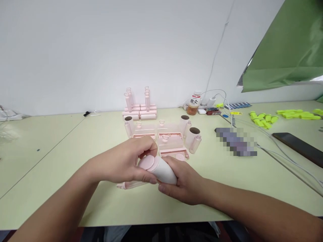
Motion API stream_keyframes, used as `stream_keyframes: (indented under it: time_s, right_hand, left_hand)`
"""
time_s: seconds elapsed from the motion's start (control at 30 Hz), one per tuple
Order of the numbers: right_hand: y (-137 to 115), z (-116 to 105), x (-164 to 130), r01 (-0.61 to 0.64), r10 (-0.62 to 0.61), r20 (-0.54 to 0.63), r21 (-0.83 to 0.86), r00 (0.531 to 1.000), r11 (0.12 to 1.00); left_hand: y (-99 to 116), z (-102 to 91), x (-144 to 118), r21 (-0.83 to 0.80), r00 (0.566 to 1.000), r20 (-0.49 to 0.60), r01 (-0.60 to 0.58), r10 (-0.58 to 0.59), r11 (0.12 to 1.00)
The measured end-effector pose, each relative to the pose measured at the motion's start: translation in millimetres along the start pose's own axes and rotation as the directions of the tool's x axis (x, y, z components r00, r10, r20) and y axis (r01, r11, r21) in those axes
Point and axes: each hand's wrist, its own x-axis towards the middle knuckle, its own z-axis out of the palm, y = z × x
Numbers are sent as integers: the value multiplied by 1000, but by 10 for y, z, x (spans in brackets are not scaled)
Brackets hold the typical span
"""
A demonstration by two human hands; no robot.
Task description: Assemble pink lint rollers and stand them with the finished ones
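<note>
1. The white roll (165, 173) with a pink end cap (148, 163) sits low over the near middle of the pale green table (63, 151), lying on its side.
2. Right hand (185, 183) is wrapped around the roll from below, fingers closed on it.
3. Left hand (126, 161) pinches the pink cap end, and a pink handle (128, 185) pokes out underneath.
4. Just behind sit loose pink parts (164, 137) and cardboard-core rolls (193, 136).
5. Further back there's a stacked pink pile (139, 109), and a drink bottle (193, 103) off to the right.
</note>
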Motion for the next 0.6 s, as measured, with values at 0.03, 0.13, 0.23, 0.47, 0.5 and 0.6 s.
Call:
stream_keyframes:
  time_s: [0.03, 0.13, 0.23, 0.47, 0.5, 0.6]
  right_hand:
    - [-5, 11, 1, 7, -6, 18, -25, 1000, 1000]
    - [-52, 44, 4, 59, -52, 66, -99, 996, 993]
    - [-107, 73, 8, 105, -93, 86, -140, 992, 985]
    - [-78, 120, 41, 119, -110, 68, -146, 992, 982]
    - [-67, 125, 45, 114, -107, 60, -141, 992, 983]
    - [-46, 147, 36, 105, -103, 22, -116, 994, 988]
  left_hand:
    - [2, 6, -39, -8, 999, 25, 23, -22, 1000]
    - [3, 10, -140, 20, 998, 63, 24, -25, 1000]
    - [-14, 10, -209, 64, 998, 69, -19, 15, 998]
    - [-43, 71, -282, 114, 998, 26, -66, 63, 991]
    - [-49, 85, -293, 119, 998, 14, -64, 63, 991]
    - [-70, 133, -330, 126, 997, -37, -62, 67, 990]
